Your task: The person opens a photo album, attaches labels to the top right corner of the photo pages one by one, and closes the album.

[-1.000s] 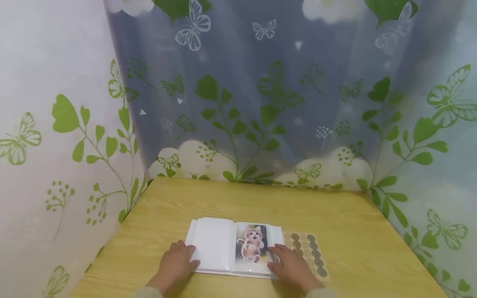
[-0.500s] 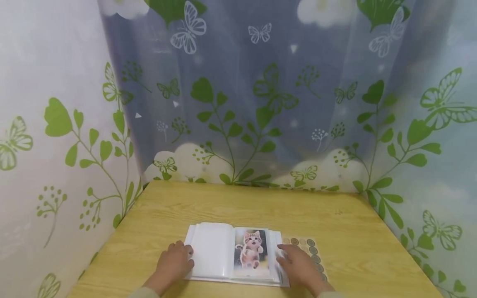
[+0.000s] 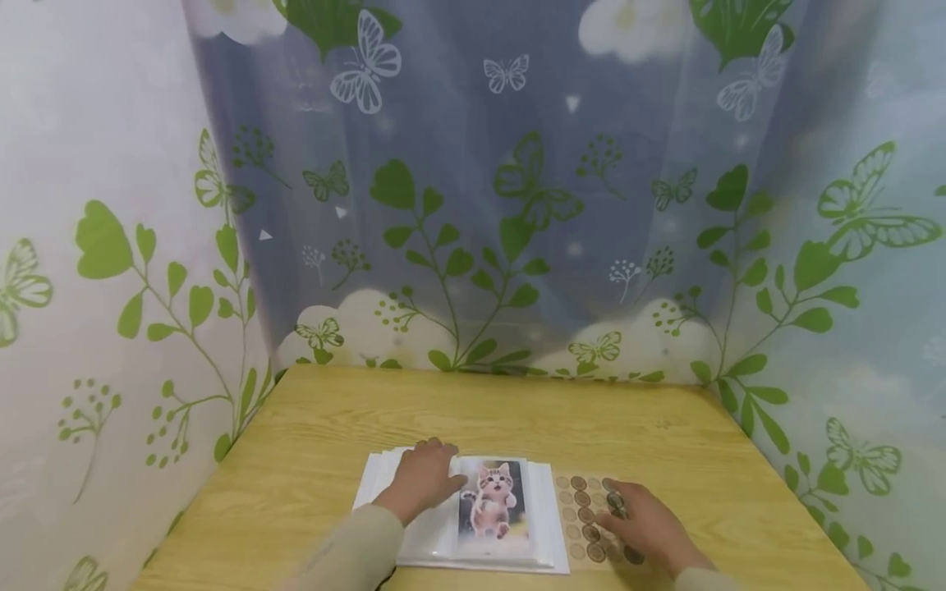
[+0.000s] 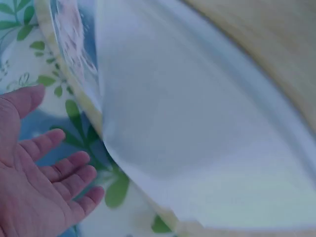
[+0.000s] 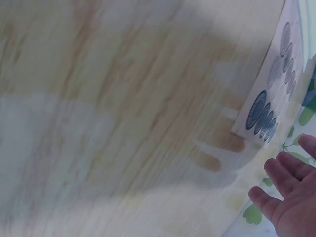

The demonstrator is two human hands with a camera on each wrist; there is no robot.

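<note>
An open white photo album [image 3: 429, 546] lies on the wooden table, its left page blank and a kitten picture [image 3: 493, 513] on the right page. My left hand [image 3: 424, 483] is over the upper part of the blank page, near the picture. In the left wrist view its fingers [image 4: 69, 165] are spread and hold nothing. Beside the album's right edge lies a sheet of round brown and dark stickers [image 3: 584, 515]. Over that sheet's right side is my right hand [image 3: 654, 525], partly covering it. The right wrist view shows those fingers [image 5: 281, 177] extended, with nothing between them.
The yellow wood-grain table [image 3: 473, 410] reaches back to a blue-grey curtain [image 3: 458, 205] printed with leaves and butterflies. Pale patterned fabric walls [image 3: 111, 328] stand on the left and right.
My left hand has moved from the album's left edge inward over the blank page. My right hand has left the album's right edge and moved right over the sticker sheet.
</note>
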